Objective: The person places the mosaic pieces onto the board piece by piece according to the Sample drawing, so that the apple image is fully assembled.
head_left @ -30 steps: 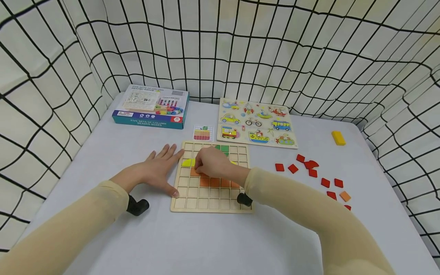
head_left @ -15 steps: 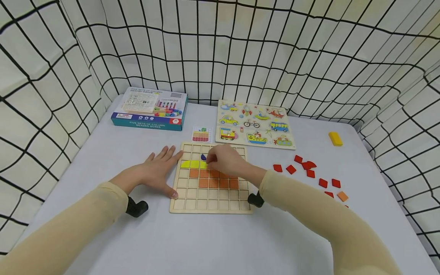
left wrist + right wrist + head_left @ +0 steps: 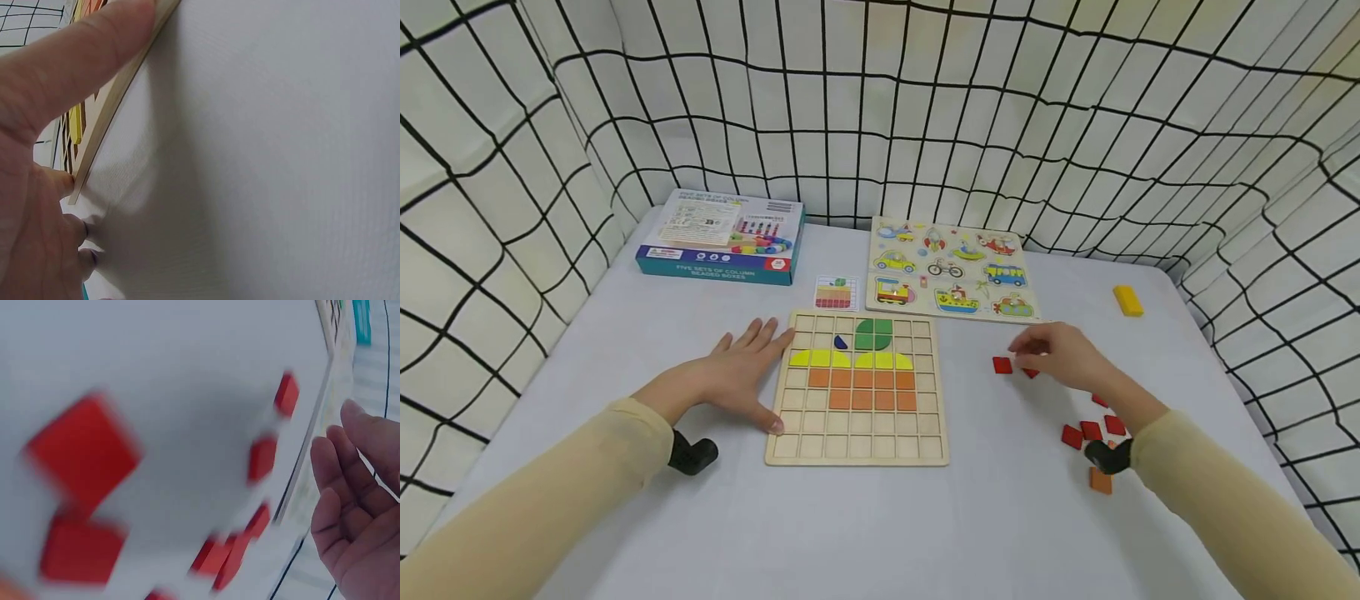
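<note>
A wooden grid board (image 3: 856, 433) lies in the middle of the table. It holds green pieces (image 3: 874, 333), a small blue piece (image 3: 841, 342), a yellow row (image 3: 850, 360) and two rows of orange squares (image 3: 862, 389). My left hand (image 3: 748, 367) lies flat on the table, its thumb (image 3: 75, 62) against the board's left edge (image 3: 119, 94). Over the loose red tiles (image 3: 1090, 430) to the right hovers my right hand (image 3: 1045, 350), close to one red tile (image 3: 1002, 365). In the blurred right wrist view its fingers (image 3: 356, 506) are relaxed and hold nothing above red tiles (image 3: 81, 450).
A vehicle puzzle board (image 3: 951, 268), a small pattern card (image 3: 836, 292) and a blue toy box (image 3: 718, 237) lie at the back. A yellow block (image 3: 1127, 300) sits at the far right, an orange tile (image 3: 1101, 481) by my right wrist. Gridded cloth walls surround the table.
My right hand left the board and swung right to the red tiles, uncovering the green and yellow pieces. The left hand stayed in place.
</note>
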### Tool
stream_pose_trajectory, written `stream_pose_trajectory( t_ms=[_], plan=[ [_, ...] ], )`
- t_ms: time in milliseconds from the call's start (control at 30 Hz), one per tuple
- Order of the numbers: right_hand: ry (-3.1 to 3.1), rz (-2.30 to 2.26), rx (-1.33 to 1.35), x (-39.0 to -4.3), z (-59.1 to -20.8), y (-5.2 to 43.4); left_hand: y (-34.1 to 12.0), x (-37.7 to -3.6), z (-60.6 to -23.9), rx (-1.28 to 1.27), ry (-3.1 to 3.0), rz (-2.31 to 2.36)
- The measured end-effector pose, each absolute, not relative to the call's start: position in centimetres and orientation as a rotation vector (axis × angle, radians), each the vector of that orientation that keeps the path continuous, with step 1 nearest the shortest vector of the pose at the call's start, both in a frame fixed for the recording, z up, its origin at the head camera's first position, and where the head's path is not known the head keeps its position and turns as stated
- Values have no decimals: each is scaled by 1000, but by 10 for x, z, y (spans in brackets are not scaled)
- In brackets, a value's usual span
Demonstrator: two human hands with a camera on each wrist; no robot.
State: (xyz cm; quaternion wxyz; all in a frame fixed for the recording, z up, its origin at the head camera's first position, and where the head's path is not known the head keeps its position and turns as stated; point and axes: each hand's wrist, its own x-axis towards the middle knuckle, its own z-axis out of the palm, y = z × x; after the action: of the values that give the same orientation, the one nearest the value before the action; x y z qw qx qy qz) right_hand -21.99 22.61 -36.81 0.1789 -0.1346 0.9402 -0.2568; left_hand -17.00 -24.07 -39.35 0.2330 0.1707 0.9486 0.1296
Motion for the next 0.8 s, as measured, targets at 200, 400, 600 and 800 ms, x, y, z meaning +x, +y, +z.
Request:
stream_pose_trajectory(
  t_ms=[200,400,600,800],
  plan=[
    [2680,-701,-275,-195,-368,300,-240,-169,-391,461,2602,368],
    [2685,-665,-179,-171,-374,353,-239,-168,-390,456,2593,372],
    [2667,-554,-47,-158,-380,388,-240,-169,-391,458,2589,367],
    [2648,-535,23,-155,-387,397,-240,-170,-390,455,2583,365]
  ],
)
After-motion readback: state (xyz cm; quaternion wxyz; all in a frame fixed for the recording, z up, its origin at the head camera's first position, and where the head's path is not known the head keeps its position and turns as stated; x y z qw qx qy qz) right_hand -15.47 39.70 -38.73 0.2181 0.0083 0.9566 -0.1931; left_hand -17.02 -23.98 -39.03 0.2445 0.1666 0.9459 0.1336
